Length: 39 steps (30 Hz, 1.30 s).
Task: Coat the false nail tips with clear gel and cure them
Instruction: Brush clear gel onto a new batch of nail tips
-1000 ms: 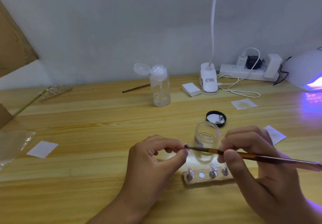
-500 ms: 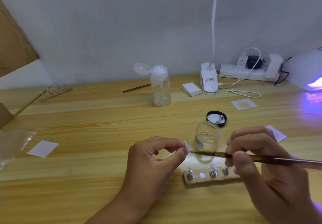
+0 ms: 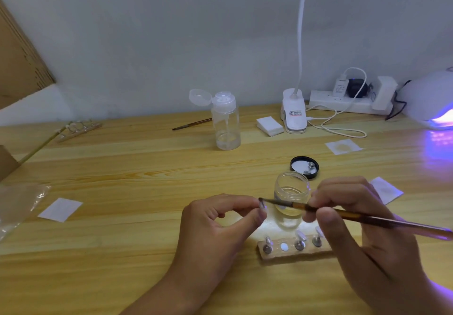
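Note:
My left hand (image 3: 215,229) pinches a small clear nail tip (image 3: 263,205) between thumb and forefinger above the table. My right hand (image 3: 362,221) grips a brown brush (image 3: 362,218), and its dark bristle end touches the top of that tip. Just behind them stands an open glass jar of clear gel (image 3: 291,192). Below the hands lies a wooden holder (image 3: 291,249) with three nail tips on metal stands and one bare magnet spot. The white curing lamp (image 3: 431,103) glows purple at the far right edge.
A black jar lid (image 3: 304,167) with a metal stand in it lies behind the jar. A clear pump bottle (image 3: 225,121), a second brush (image 3: 192,124), a clip lamp (image 3: 294,113), a power strip (image 3: 343,102), white pads and another nail holder (image 3: 79,129) sit farther back.
The brush first touched the tip, drew back to the right and lower half a second ago, and now rests its bristles on the tip again. My left hand has stayed in place.

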Motion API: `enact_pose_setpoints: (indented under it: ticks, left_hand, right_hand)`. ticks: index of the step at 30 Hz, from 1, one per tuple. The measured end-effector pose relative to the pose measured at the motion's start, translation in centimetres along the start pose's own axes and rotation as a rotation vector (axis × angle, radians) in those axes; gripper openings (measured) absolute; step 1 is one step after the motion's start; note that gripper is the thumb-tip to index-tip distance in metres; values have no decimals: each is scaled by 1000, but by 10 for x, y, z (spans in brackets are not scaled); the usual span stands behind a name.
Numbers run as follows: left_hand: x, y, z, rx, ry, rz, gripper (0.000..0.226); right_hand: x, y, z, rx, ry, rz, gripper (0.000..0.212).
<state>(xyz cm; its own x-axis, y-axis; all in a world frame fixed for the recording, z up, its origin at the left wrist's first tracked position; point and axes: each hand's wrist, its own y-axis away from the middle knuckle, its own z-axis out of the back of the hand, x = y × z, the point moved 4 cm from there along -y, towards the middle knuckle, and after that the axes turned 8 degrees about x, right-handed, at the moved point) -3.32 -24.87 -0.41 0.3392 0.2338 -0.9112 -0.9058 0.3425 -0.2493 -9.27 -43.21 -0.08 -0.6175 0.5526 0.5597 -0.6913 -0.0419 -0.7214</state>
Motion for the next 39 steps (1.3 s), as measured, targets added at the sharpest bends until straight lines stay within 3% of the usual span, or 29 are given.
enact_pose_setpoints:
  ticks: [3,8,13,32,39]
  left_hand:
    - [0,0,-1,11,13,-10,16]
    - [0,1,-2,9,32,-17,9]
    - [1,1,-2,2,47,-30,7]
    - [7,0,-2,13,22,-34,8]
    - [9,-1,-3,11,27,-24,9]
  right_hand:
    - [3,1,2,-10,-24,31,30]
    - [3,0,3,-36,16,-10,19]
    - [5,2,4,-41,-20,33,27]
    - [3,1,3,-62,-19,-45,22]
    - [9,1,4,-56,-77,33,24]
